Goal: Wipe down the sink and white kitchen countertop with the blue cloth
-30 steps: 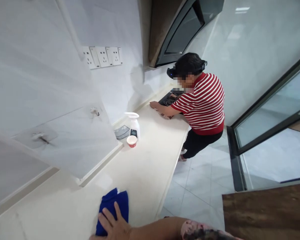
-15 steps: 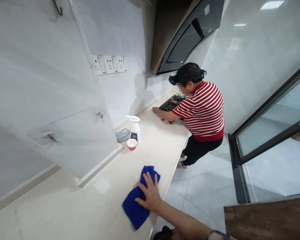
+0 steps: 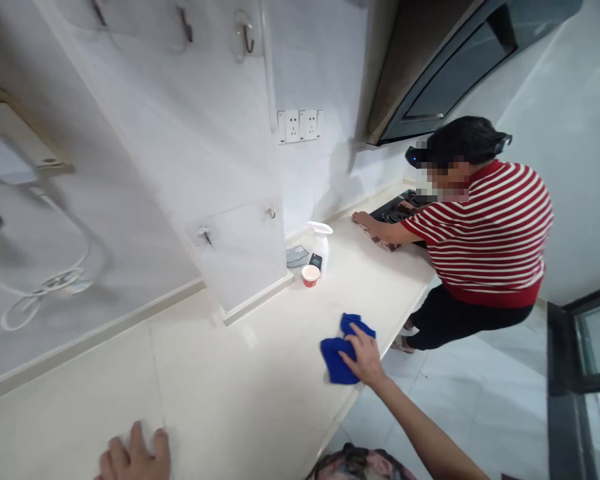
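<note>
My right hand [image 3: 367, 357] presses on a blue cloth [image 3: 339, 360] near the front edge of the pale counter [image 3: 200, 407]. Its fingers are bent and bunch the cloth a little. At the lower left, my left hand [image 3: 135, 457] lies on the counter with its fingers apart and nothing in them; the wrist is out of view. Beyond the cloth, by the wall corner, stand a white spray bottle [image 3: 322, 243] and a small red and white cup [image 3: 311, 275]. A grey flat packet [image 3: 297, 257] lies beside them.
Another person [image 3: 495, 227] in a red striped shirt leans over a black stove [image 3: 397, 207] at the counter's far end. A range hood [image 3: 450, 80] hangs above. A wall pillar [image 3: 230, 260] with hooks juts onto the counter. Sockets [image 3: 300, 125] are on the wall.
The view has turned left. My left hand has come into view on the counter. My right hand's spread fingers have drawn in, and the blue cloth is more bunched.
</note>
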The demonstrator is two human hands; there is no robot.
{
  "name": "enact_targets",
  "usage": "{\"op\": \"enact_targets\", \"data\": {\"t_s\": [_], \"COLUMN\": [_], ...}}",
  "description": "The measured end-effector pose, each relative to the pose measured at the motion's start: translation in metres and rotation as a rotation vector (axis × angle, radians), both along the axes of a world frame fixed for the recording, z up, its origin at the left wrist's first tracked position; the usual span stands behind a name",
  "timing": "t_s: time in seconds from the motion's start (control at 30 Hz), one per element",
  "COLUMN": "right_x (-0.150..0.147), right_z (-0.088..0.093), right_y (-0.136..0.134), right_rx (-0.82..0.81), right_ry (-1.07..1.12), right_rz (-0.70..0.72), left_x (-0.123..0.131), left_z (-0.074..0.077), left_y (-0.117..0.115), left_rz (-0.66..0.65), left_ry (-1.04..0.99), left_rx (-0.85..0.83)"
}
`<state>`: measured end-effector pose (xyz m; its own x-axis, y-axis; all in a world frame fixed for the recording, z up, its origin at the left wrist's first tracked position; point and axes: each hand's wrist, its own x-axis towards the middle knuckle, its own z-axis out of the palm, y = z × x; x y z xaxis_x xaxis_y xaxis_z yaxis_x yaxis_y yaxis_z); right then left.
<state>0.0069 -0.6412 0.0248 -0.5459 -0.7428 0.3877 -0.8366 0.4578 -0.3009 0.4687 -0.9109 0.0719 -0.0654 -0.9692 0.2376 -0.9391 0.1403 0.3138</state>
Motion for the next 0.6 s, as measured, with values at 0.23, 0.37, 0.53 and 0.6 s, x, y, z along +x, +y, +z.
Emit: {"op": "enact_targets", "data": {"t_s": [0.23,0.37,0.53,0.6], "right_x": [-0.076,-0.041,0.046,0.068], "right_z": [0.001,-0.01,-0.022,-0.018], "right_y": [0.015,-0.017,-0.083,-0.113], "right_rx": [0.248,0.221,0.1,0.125], "right_ry": [-0.026,-0.022,0.037,0.056], "right_rz": [-0.497,-0.435,-0.078,0.027], "left_x": [-0.001,0.003,0.007,0.008], "left_z": [0.005,-0.003,-0.014,-0.015], "left_y": [0.008,0.008,0.005,0.004], "left_rz": [0.012,0.0,0.009,0.003], "left_ry": [0.008,0.011,-0.012,-0.015], "left_rx": [0.016,-0.025,-0.019,-0.019]}}
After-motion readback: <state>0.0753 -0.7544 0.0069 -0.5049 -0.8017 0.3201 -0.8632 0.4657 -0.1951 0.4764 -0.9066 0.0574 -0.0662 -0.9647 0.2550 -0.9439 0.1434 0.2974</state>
